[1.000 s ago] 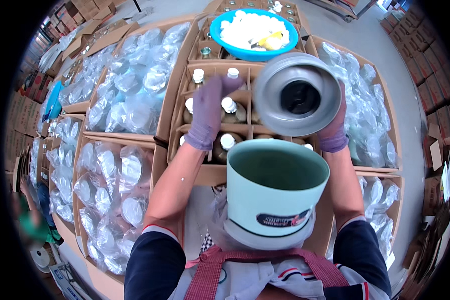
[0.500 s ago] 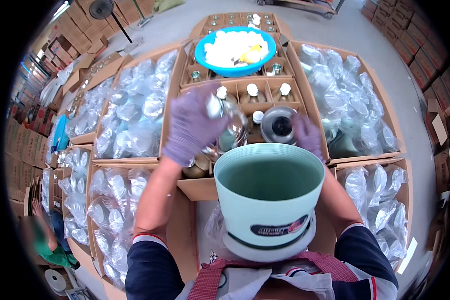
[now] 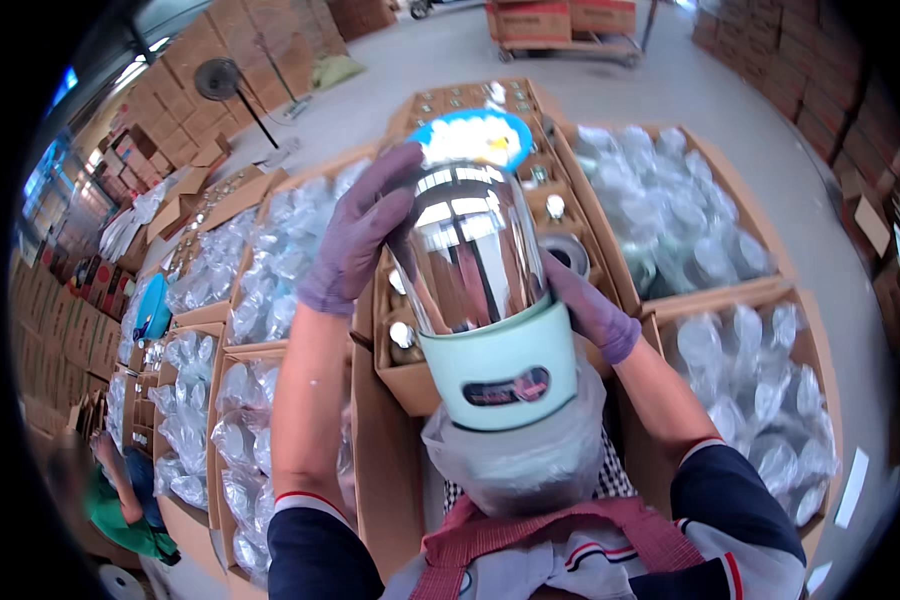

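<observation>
A mirror-bright, silvered flask liner point(image 3: 475, 245) stands partly inside the mint-green flask casing point(image 3: 510, 370), its rounded end up. My left hand point(image 3: 365, 225), in a purple glove, grips the upper left of the liner. Gloved alike, my right hand point(image 3: 590, 310) is closed against the right side where liner and casing rim meet; its fingertips are partly hidden. Crumpled clear plastic point(image 3: 520, 465) surrounds the casing's lower end, close to my apron. Behind my hands, a divided carton point(image 3: 410, 380) holds white-capped liners, with a round grey part point(image 3: 567, 253) resting among them.
Cartons of plastic-wrapped flask parts stand left point(image 3: 255, 440) and right point(image 3: 670, 205). A blue basin point(image 3: 520, 150) of white pieces sits on the far cartons. A person in green point(image 3: 120, 500) works at far left. A fan point(image 3: 218, 78) and loaded trolley point(image 3: 570, 45) stand beyond.
My left hand has brought the silvered liner from the carton into the casing's mouth. My right hand has moved from beside the grey part to the casing. The head view has tilted up.
</observation>
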### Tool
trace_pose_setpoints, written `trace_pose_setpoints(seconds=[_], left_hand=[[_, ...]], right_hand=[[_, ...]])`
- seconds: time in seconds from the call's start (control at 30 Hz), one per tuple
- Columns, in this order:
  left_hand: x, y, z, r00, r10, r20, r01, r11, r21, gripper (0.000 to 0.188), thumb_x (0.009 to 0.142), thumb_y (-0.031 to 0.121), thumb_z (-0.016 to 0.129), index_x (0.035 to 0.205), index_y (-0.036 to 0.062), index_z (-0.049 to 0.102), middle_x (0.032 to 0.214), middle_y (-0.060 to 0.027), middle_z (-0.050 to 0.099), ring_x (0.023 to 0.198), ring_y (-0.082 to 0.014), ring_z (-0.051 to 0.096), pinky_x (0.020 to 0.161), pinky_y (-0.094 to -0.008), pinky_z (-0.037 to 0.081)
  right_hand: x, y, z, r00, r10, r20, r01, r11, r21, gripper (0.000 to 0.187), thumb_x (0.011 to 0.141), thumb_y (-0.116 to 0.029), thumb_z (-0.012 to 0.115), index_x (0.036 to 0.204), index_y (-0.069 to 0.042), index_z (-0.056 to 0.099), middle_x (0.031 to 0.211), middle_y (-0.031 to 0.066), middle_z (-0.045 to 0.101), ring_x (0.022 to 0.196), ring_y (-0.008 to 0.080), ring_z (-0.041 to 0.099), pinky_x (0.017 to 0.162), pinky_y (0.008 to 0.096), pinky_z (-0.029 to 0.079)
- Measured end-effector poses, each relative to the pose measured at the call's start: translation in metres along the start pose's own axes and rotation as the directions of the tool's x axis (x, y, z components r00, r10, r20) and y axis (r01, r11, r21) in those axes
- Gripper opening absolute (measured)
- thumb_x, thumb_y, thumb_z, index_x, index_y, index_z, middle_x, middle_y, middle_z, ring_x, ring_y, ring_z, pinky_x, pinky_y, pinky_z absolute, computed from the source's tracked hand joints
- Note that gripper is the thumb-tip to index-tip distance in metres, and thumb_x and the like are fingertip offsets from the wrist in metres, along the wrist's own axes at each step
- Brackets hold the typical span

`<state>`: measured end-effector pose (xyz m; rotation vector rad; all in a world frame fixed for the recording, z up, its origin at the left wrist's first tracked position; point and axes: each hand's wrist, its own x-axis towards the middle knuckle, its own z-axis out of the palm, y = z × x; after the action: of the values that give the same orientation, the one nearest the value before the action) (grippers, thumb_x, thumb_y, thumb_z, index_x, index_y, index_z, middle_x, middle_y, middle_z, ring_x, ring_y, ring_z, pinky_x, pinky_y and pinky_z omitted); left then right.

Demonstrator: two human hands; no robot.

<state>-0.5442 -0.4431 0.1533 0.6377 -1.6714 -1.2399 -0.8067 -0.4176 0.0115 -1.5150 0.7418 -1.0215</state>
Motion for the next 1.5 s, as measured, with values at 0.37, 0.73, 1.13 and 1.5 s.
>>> trace_pose_setpoints(seconds=[0.37, 0.73, 1.13, 1.5], left_hand=[[0.000, -0.032, 0.071, 0.799, -0.477, 0.367, 0.086, 0.694, 0.715, 0.041, 0.081, 0.010, 0.069, 0.120, 0.0034, 0.062, 0.108, -0.0078, 0.067, 0.097, -0.0168, 0.065, 0.091, -0.0306, 0.050], [0.049, -0.123, 0.058, 0.921, 0.353, 0.162, -0.370, 0.668, 0.646, 0.054, 0.082, 0.021, 0.071, 0.132, 0.0100, 0.053, 0.139, -0.0162, 0.046, 0.125, -0.0322, 0.047, 0.105, -0.0433, 0.037], [0.026, -0.079, -0.011, 0.714, 0.409, 0.568, -0.616, -0.020, 0.788, 0.080, 0.070, 0.059, 0.072, 0.131, 0.0097, 0.055, 0.141, -0.0188, 0.042, 0.129, -0.0445, 0.039, 0.105, -0.0574, 0.029], [0.003, -0.089, -0.001, 0.838, 0.310, 0.450, -0.301, 0.949, -0.093, 0.053, 0.081, 0.048, 0.068, 0.098, -0.0019, 0.065, 0.095, -0.0232, 0.067, 0.092, -0.0388, 0.064, 0.084, -0.0541, 0.049]], right_hand=[[0.048, 0.103, -0.047, 0.940, 0.002, -0.340, -0.165, 0.878, -0.450, 0.062, 0.091, -0.050, 0.048, 0.138, -0.009, 0.044, 0.144, 0.0145, 0.041, 0.130, 0.0358, 0.041, 0.109, 0.0451, 0.033], [0.109, 0.042, -0.043, 0.946, 0.061, -0.318, 0.015, 0.972, 0.233, 0.054, 0.090, -0.037, 0.059, 0.136, -0.011, 0.047, 0.128, 0.0138, 0.057, 0.116, 0.0222, 0.056, 0.099, 0.0372, 0.045], [0.041, -0.069, -0.041, 0.924, -0.380, 0.036, 0.375, 0.887, -0.271, 0.047, 0.096, -0.033, 0.054, 0.135, -0.008, 0.047, 0.127, 0.0117, 0.057, 0.115, 0.0200, 0.057, 0.097, 0.0338, 0.048], [0.023, -0.036, -0.010, 0.998, -0.051, -0.046, 0.054, 0.997, 0.052, 0.085, 0.097, -0.057, 0.007, 0.117, 0.007, 0.060, 0.114, 0.0232, 0.063, 0.104, 0.0297, 0.062, 0.100, 0.0392, 0.044]])
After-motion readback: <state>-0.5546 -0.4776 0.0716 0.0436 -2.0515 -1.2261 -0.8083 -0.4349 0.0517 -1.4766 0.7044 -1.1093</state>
